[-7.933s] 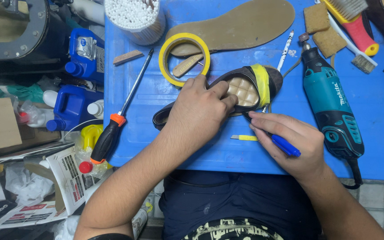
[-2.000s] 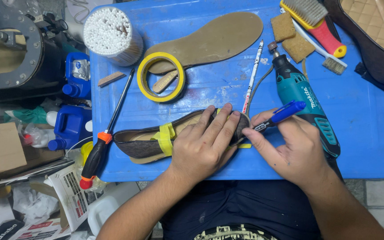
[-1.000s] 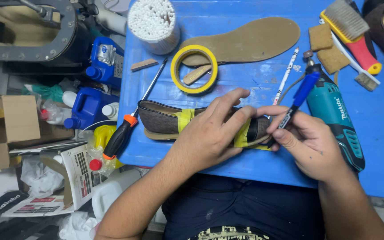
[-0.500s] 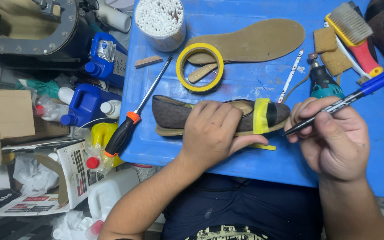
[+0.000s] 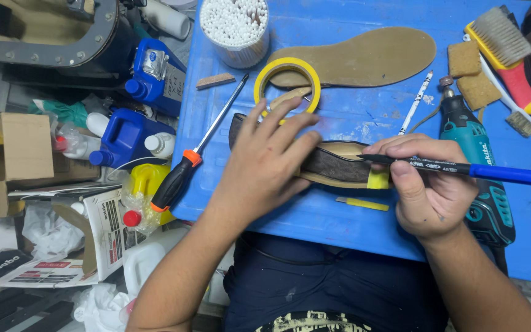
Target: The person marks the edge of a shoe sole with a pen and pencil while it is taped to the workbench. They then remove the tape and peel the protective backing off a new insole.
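The left hand (image 5: 265,169) lies flat with its fingers (image 5: 284,123) spread over a dark shoe (image 5: 339,165), pressing it onto the blue surface (image 5: 339,218). The shoe rests on its side near the front edge, with a strip of yellow tape (image 5: 378,179) wrapped round it beside the right hand (image 5: 431,190). That hand's fingers (image 5: 401,175) pinch a blue pen (image 5: 462,169), whose dark tip lies against the shoe's upper edge.

Just behind the shoe sit a yellow tape roll (image 5: 287,80) and a tan insole (image 5: 364,58); the left fingertips reach close to the roll. A tub of cotton swabs (image 5: 235,31) stands at the back. An orange-handled screwdriver (image 5: 201,150) lies slanted left of the left hand. A teal rotary tool (image 5: 480,178) lies under the pen, partly hidden by the right hand, with a white pencil (image 5: 416,101) and a red-handled brush (image 5: 505,55) beyond. Blue jugs (image 5: 130,132) crowd the floor at left.
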